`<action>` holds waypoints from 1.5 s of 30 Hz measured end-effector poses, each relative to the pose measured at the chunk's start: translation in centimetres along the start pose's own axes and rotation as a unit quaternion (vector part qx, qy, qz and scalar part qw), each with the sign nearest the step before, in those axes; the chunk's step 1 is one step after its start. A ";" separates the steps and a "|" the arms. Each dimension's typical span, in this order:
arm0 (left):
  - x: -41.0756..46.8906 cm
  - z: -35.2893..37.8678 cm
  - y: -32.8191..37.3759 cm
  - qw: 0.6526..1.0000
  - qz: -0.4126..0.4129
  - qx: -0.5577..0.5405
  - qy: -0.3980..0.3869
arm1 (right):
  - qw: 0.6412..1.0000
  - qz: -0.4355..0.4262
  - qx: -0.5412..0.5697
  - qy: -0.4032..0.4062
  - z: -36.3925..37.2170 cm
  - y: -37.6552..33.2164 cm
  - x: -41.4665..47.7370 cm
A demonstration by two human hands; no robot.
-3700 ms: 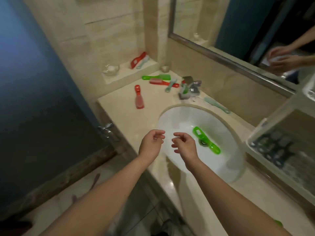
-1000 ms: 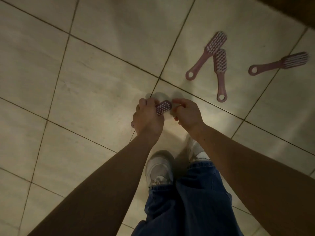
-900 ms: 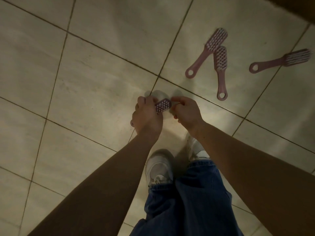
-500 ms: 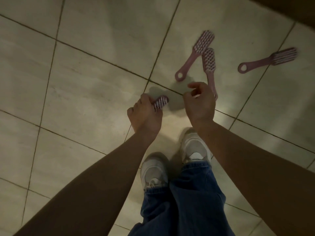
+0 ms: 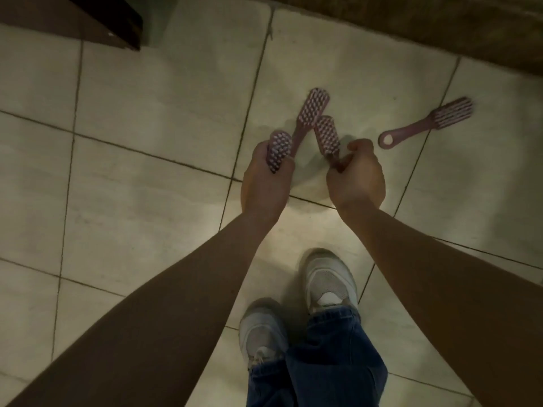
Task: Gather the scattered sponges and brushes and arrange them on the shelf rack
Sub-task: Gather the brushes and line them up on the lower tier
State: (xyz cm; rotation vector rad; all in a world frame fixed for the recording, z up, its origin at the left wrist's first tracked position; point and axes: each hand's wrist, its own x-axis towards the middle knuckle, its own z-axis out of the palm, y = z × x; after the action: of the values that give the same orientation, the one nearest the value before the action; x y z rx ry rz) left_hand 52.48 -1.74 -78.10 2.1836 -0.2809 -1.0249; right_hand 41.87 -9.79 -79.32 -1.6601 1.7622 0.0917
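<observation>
The left hand [image 5: 266,183] is clenched round a pink brush [image 5: 278,149], head poking up just left of the brush on the tiles [image 5: 313,105] — probably carried there so the other hand can collect. The right hand [image 5: 355,177] grasps a second brush [image 5: 326,133] by its handle, just right of that landmark; a fourth brush [image 5: 426,123] lies farther right.
</observation>
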 end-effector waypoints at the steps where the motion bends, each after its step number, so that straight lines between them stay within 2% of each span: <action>1: 0.1 0.1 0.1 1.000 -0.003 0.000 0.000 | 1.000 0.005 -0.007 -0.005 0.0 0.1 0.1; 5: -0.1 -0.1 0.5 1.000 -0.027 0.011 -0.005 | 0.998 0.016 -0.043 -0.042 -0.4 -0.1 0.1; 7: -0.4 -0.3 1.0 0.999 -0.047 0.003 -0.022 | 0.995 0.031 -0.030 -0.095 -0.8 -0.1 -0.2; 10: -1.5 -0.5 2.4 0.997 -0.073 -0.010 -0.039 | 0.984 0.029 0.041 -0.172 -1.8 -0.3 -1.5; 14: -4.2 -1.2 5.2 0.994 -0.102 -0.016 -0.047 | 0.961 0.085 0.173 -0.198 -4.9 -1.4 -4.1; 20: -9.3 -3.0 12.0 0.992 -0.111 -0.032 -0.052 | 0.928 0.136 0.243 -0.246 -13.1 -3.8 -8.4; 22: -11.4 -4.0 14.8 0.992 -0.108 -0.038 -0.056 | 0.923 0.143 0.266 -0.240 -16.2 -4.9 -9.8; 25: -14.7 -5.6 19.0 0.992 -0.097 -0.048 -0.070 | 0.938 0.118 0.260 -0.198 -21.0 -6.4 -12.4; 27: -17.0 -6.8 21.7 0.995 -0.061 -0.022 -0.078 | 0.935 0.115 0.280 -0.182 -24.5 -7.5 -14.3; 31: -21.7 -9.3 26.8 0.994 0.037 0.064 -0.086 | 0.883 0.166 0.380 -0.220 -31.2 -9.8 -19.1; 37: -29.8 -13.0 34.0 0.990 0.024 0.118 -0.078 | 0.843 0.208 0.471 -0.155 -40.8 -12.5 -26.6; 39: -33.0 -14.5 36.0 0.989 0.028 0.108 -0.099 | 0.832 0.206 0.495 -0.143 -43.8 -13.1 -29.2; 45: -40.7 -18.4 40.5 0.975 0.022 -0.015 -0.222 | 0.831 0.191 0.517 -0.077 -51.7 -14.7 -36.5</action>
State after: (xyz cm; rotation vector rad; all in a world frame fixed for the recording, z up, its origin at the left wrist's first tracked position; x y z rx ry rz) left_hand 42.91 -3.50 -18.65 1.8922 -0.5102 -1.4764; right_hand 30.05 -7.17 -15.45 -0.4935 1.5320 -0.4651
